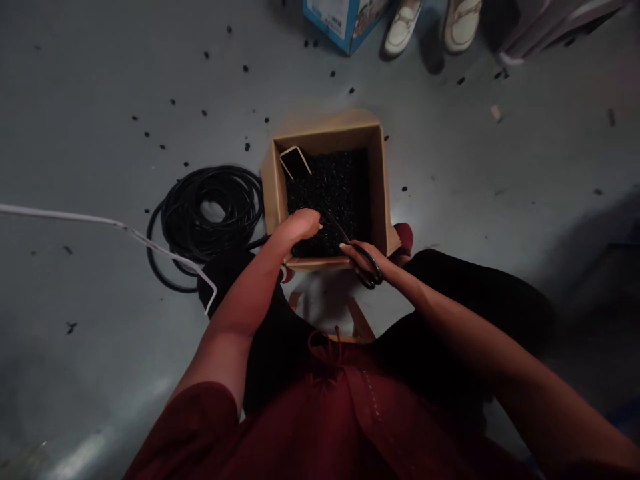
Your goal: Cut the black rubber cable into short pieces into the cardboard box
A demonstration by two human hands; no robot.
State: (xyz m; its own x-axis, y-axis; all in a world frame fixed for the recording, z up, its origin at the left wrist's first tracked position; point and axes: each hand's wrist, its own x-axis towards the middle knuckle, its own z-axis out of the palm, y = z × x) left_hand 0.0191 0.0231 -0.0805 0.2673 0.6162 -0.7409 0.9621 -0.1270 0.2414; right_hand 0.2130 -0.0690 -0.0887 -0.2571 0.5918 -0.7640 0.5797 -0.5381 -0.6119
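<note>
Scissors (370, 283) are slanting over the near side of a carton (388, 200), their long axis running forward-left from handles to blades. The right hand's (367, 255) fingers are gripping the handles. The left hand (303, 225) is hanging just left of the blade tips; its fingers' closure cannot be told. Small black pieces (343, 173) are lying beneath.

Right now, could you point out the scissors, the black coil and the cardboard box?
Scissors (372, 280): head view, on the black handles.
Black coil (183, 215): head view, on its left-side loops.
Cardboard box (273, 192): head view, on its left side.
</note>
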